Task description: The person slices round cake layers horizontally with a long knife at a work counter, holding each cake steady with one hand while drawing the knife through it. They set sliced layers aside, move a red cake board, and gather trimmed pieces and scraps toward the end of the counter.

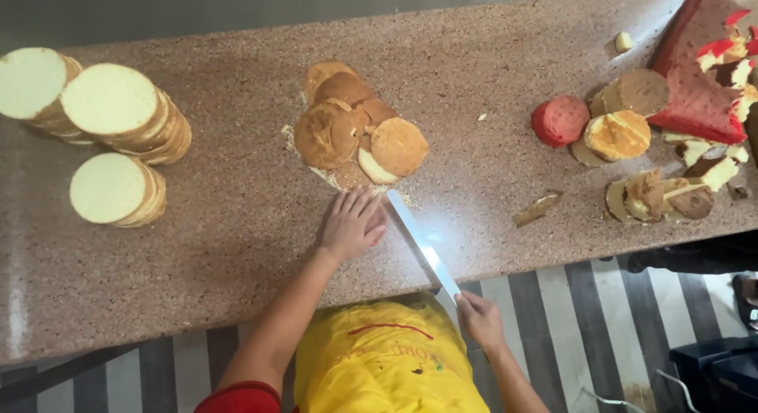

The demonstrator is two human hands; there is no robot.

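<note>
A long, flat knife blade (pixel 422 243) lies slantwise across the near part of a speckled brown stone counter (pixel 237 239), its tip near a pile of cake rounds and its handle end over the counter's front edge. The right hand (pixel 479 320) is closed around the handle, just off the edge. The left hand (pixel 350 223) presses flat on the counter, fingers spread and together, palm down; the tip of the blade sits just beside its fingers. Whether something thin lies under that palm cannot be told.

Just beyond the left hand is a pile of golden-brown sponge cake rounds (pixel 355 133), overlapping, with crumbs around them. Far to the left stand three stacks of pale yellow cake discs (pixel 110 144), cut faces up. To the right lie a red cake round (pixel 560 119), brown and yellow trimmings (pixel 655 188), and a large red slab of cake (pixel 699 81) at the corner. A yellow apron (pixel 387 366) shows below, over a striped floor (pixel 568 318).
</note>
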